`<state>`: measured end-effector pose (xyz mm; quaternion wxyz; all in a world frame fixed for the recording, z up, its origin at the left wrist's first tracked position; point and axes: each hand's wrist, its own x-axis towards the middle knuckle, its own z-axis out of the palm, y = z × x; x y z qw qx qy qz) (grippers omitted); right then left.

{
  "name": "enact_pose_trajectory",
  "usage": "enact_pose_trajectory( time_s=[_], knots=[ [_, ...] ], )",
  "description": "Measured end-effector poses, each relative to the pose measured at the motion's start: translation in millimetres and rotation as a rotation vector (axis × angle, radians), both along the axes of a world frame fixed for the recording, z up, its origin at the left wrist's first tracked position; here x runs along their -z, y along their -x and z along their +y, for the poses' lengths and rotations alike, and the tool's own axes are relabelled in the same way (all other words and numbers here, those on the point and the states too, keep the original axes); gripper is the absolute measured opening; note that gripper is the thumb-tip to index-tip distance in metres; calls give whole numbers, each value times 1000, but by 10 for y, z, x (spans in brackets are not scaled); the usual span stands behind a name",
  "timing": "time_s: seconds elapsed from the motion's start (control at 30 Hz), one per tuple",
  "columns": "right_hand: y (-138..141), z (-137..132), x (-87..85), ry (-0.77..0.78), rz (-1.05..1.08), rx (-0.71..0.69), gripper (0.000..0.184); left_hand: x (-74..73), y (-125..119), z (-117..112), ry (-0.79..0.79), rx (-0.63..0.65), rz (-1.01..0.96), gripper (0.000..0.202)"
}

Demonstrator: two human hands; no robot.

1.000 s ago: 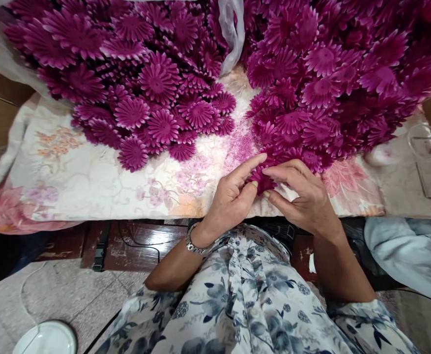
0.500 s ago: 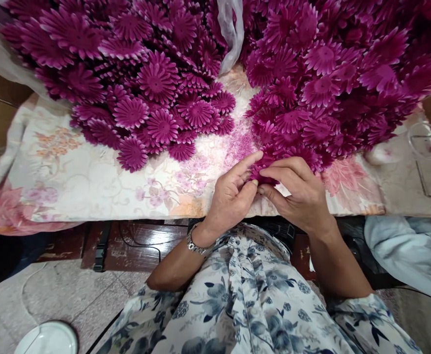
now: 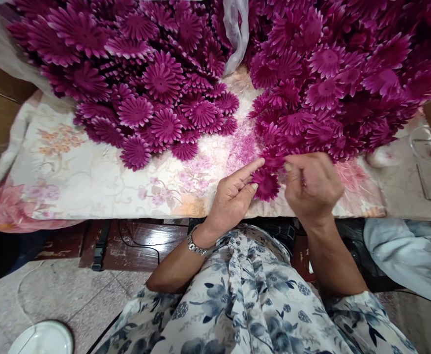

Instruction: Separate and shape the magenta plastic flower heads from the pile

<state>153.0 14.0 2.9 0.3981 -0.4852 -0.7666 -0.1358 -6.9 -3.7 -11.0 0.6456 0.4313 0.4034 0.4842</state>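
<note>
Floral tablecloth (image 3: pixel 104 194); left hand (image 3: pixel 232 196) pinching purple flower (image 3: pixel 267 186); right hand (image 3: pixel 314 187) blurred, grip unclear.

Just right of the frame's centre, the left hand (image 3: pixel 233 194) points its index finger (image 3: pixel 250 168) toward the upper right, thumb (image 3: pixel 250 191) below it. Farther right, the right hand (image 3: pixel 314 189), blurred, curls its fingers (image 3: pixel 307 162). Both forearms (image 3: pixel 178 263) slant up from below.

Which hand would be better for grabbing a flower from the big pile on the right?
Probably the right hand: it is close to that pile, while the left hand's thumb is at another flower.
</note>
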Motion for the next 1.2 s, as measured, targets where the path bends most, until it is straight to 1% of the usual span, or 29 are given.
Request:
enact_pose_trajectory(
  time_s=[0.03, 0.1, 0.17, 0.2, 0.27, 0.33, 0.37, 0.4, 0.43, 0.57, 0.67, 0.73, 0.8, 0.87, 0.93, 0.97, 1.0, 1.03, 1.1, 1.13, 1.17, 1.2],
  knots=[
    [-42, 29, -22, -23, -23, 56, 11, 2, 4, 5, 15, -13, -16, 42],
    [-117, 73, -78, 10, -121, 140, 14, -2, 12, 19, 38, -36, -21, 41],
    [-148, 83, -133, 66, -199, 154, 21, -14, 18, 32, 48, -57, -9, 41],
    [-142, 75, -155, 81, -207, 113, 25, -21, 19, 37, 49, -58, -4, 42],
    [-93, 42, -178, 125, -171, -59, 25, -30, 16, 43, 54, -42, -5, 45],
    [-22, 5, -168, 220, -129, -253, 14, -28, 12, 38, 56, -15, -11, 47],
    [11, -10, -152, 266, -121, -316, 8, -23, 12, 33, 55, -3, -9, 48],
    [39, -24, -131, 291, -121, -346, 4, -16, 13, 26, 50, 8, 2, 48],
    [60, -35, -107, 289, -127, -349, 5, -9, 18, 18, 38, 21, 20, 48],
    [100, -68, -17, 225, -172, -256, 7, -4, 44, -5, -13, 54, 98, 49],
    [88, -50, 7, 153, -149, -172, 8, -20, 47, -6, -11, 69, 85, 50],
    [40, -6, -12, 42, -120, -81, 9, -25, 39, -2, 5, 63, 34, 50],
    [-38, 49, -56, -31, -110, 46, 10, -27, 31, 4, 16, 46, -15, 49],
    [-116, 89, -114, -5, -130, 161, 12, -34, 29, 12, 18, 37, -27, 47],
    [-153, 95, -167, 63, -148, 201, 19, -48, 32, 20, 17, 24, -5, 46],
    [-149, 84, -185, 87, -143, 174, 23, -55, 34, 24, 20, 21, 11, 46],
    [-131, 67, -194, 106, -132, 107, 25, -61, 36, 28, 20, 23, 23, 48],
    [-101, 46, -194, 141, -123, 9, 25, -64, 36, 30, 20, 27, 32, 50],
    [-24, 6, -170, 222, -110, -205, 16, -57, 36, 33, 22, 46, 38, 52],
    [15, -10, -149, 259, -110, -284, 10, -47, 36, 32, 19, 55, 39, 52],
    [48, -22, -125, 282, -111, -330, 5, -35, 38, 30, 14, 62, 41, 52],
    [77, -32, -102, 289, -115, -345, 4, -22, 41, 28, 5, 67, 44, 51]
  ],
)
